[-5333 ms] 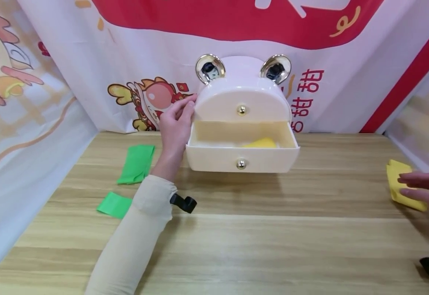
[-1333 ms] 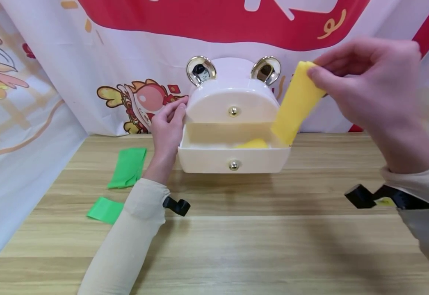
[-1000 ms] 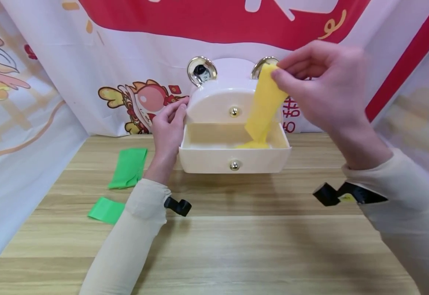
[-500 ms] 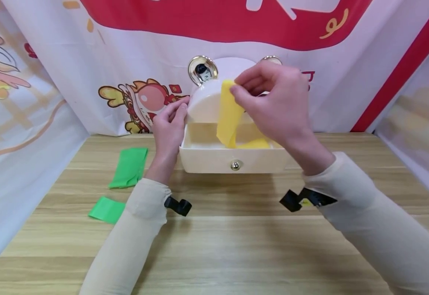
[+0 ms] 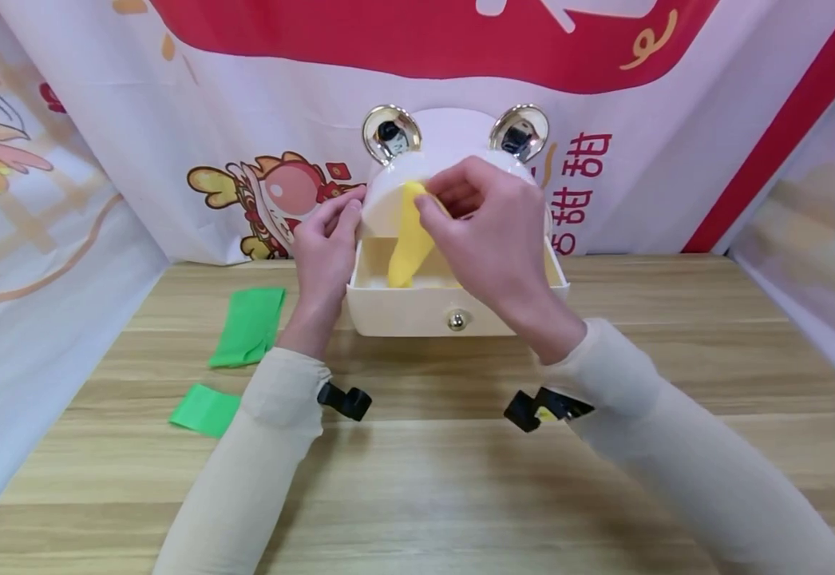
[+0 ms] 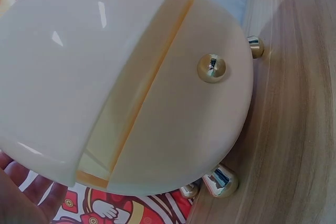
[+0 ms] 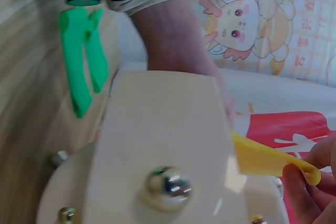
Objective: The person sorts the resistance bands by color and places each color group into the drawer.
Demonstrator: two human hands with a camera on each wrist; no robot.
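A cream cabinet [image 5: 453,136] with two round gold-rimmed ornaments has its lower drawer [image 5: 403,311] pulled out. My right hand [image 5: 496,231] pinches the top of a folded yellow cloth [image 5: 410,239], whose lower end hangs inside the drawer at its left part. The right wrist view shows the yellow cloth [image 7: 262,158] between thumb and fingers [image 7: 310,182], beside the drawer front [image 7: 163,129]. My left hand [image 5: 326,247] rests its fingers against the cabinet's left side; the left wrist view shows those fingers [image 6: 31,192] at the shell's edge. My right hand hides part of the drawer's inside.
Two green cloths lie on the wooden table [image 5: 417,495] left of the cabinet, a larger one [image 5: 248,327] and a smaller one [image 5: 205,410] nearer the front. A printed white and red curtain [image 5: 281,80] stands behind, and printed sheets flank both sides.
My right hand has carried the yellow cloth leftward from the drawer's right side and slightly down. It lay on the table at the right earlier. My left hand has stayed at the cabinet.
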